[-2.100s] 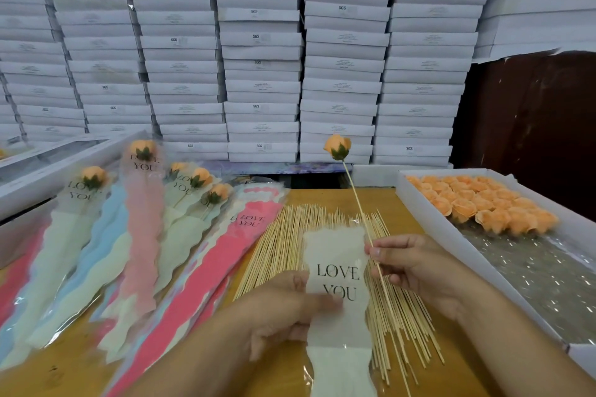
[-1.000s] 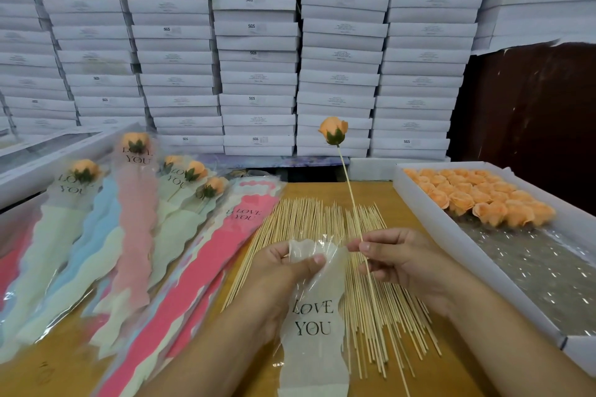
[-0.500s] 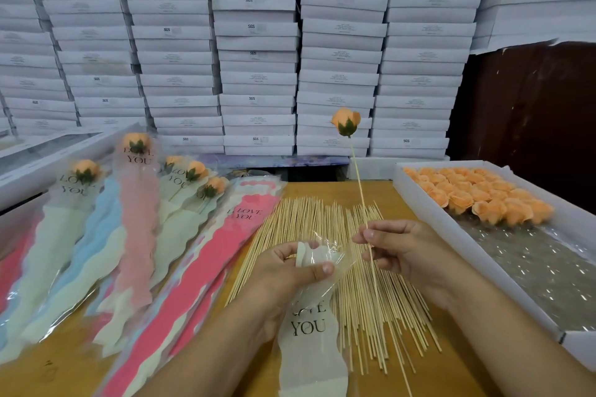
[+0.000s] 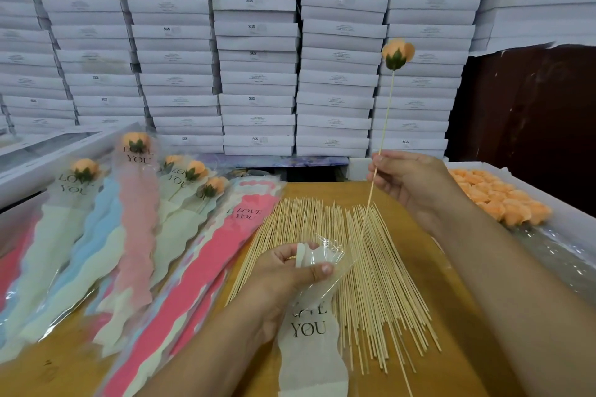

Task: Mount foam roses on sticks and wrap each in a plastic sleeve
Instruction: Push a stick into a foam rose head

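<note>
**Plastic sleeve held open, rose stick poised above it**

Clear plastic forms the mouth of the sleeve (image 4: 314, 316) nearest you, its cream paper lining printed "LOVE YOU" and its tail running off the bottom edge. Your left hand (image 4: 283, 280) pinches the sleeve's top between thumb and curled fingers, holding the opening apart. Under and beside it, a fan of bare wooden sticks (image 4: 364, 271) lies on the wooden table (image 4: 458, 316).

Your right hand (image 4: 409, 184) is raised further back, fingers curled round one stick (image 4: 385, 116). The stick slants, its lower tip just above the sleeve's mouth, and an orange foam rose (image 4: 398, 53) with a green base sits on its upper end.

To the left, finished wrapped roses (image 4: 135, 203) in cream, blue and pink sleeves lie side by side. To the right, a white tray (image 4: 567, 235) holds loose orange rose heads (image 4: 496, 200). Stacked white boxes (image 4: 254, 51) fill the wall behind.
</note>
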The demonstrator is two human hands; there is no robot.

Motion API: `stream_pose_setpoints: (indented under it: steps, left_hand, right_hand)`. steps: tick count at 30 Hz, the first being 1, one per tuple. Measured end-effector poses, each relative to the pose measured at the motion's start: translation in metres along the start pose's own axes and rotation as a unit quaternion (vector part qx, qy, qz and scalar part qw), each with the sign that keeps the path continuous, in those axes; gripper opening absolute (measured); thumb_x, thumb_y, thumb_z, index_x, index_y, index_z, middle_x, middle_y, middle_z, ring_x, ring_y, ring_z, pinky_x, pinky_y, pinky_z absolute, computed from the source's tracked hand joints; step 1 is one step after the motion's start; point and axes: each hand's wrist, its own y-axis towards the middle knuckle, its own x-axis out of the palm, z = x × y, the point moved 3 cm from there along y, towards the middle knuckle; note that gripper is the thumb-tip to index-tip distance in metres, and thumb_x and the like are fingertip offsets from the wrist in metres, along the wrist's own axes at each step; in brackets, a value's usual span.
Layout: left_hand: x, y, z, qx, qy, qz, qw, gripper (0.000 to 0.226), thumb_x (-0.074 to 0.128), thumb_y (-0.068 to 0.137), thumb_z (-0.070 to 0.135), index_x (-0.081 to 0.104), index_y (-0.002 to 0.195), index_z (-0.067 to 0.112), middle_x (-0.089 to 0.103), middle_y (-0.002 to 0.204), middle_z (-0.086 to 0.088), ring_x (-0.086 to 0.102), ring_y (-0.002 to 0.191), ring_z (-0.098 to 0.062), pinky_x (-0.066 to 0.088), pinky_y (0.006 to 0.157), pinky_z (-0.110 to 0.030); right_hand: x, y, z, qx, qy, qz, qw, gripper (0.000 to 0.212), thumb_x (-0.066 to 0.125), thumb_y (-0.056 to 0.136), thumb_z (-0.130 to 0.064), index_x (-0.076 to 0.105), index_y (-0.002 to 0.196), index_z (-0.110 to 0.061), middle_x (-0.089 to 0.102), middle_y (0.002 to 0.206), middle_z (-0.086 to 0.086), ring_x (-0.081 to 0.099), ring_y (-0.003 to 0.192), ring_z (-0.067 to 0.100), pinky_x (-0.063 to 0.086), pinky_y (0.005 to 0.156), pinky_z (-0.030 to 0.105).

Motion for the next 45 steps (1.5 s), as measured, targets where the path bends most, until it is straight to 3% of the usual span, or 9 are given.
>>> stream_pose_setpoints:
  steps: [19,30,33,39,45]
  left_hand:
    - [-0.001,-0.001,0.001,-0.008,-0.005,0.003,1.0,0.053,0.084,0.067,0.002,0.068,0.117,0.001,0.075,0.101,-0.023,0.072,0.085,-0.038,0.061,0.071,-0.042]
    - [-0.002,0.0,0.002,-0.016,-0.046,0.006,0.999,0.04,0.078,0.08,0.009,0.067,0.117,0.002,0.076,0.101,-0.022,0.075,0.084,-0.035,0.061,0.064,-0.04]
    - [-0.002,0.001,0.001,-0.017,-0.053,0.008,0.998,0.036,0.075,0.084,0.013,0.066,0.117,0.001,0.075,0.101,-0.022,0.075,0.084,-0.035,0.061,0.066,-0.042]
    - [-0.001,0.002,0.0,-0.008,-0.051,-0.006,0.999,0.02,0.073,0.088,0.017,0.071,0.101,0.002,0.075,0.097,-0.023,0.073,0.077,-0.031,0.06,0.07,-0.041]
    - [0.001,-0.001,0.002,-0.004,-0.029,-0.032,0.999,0.046,0.08,0.075,-0.001,0.064,0.118,-0.004,0.074,0.105,-0.025,0.073,0.092,-0.039,0.061,0.078,-0.046]
  right_hand:
    - [0.012,-0.007,0.028,0.029,-0.058,-0.024,0.998,0.003,0.07,0.087,0.002,0.071,0.088,-0.001,0.072,0.07,0.006,0.071,0.062,0.015,0.055,0.055,0.017]
    - [0.019,-0.015,0.037,0.041,-0.108,-0.065,0.991,0.008,0.071,0.089,-0.005,0.071,0.097,-0.004,0.075,0.076,0.006,0.074,0.069,0.017,0.054,0.055,0.018]
    - [0.021,-0.018,0.042,0.045,-0.142,-0.08,0.986,0.002,0.072,0.088,-0.009,0.074,0.09,-0.01,0.076,0.078,0.006,0.071,0.066,0.012,0.054,0.055,0.018]
    - [0.021,-0.022,0.052,0.048,-0.166,-0.092,0.981,0.002,0.074,0.087,-0.014,0.076,0.087,-0.014,0.077,0.081,0.002,0.068,0.066,0.005,0.055,0.061,0.019]
    - [0.019,-0.022,0.057,0.052,-0.175,-0.09,0.979,0.003,0.076,0.086,-0.017,0.077,0.088,-0.015,0.078,0.085,0.002,0.068,0.068,0.006,0.052,0.057,0.019]
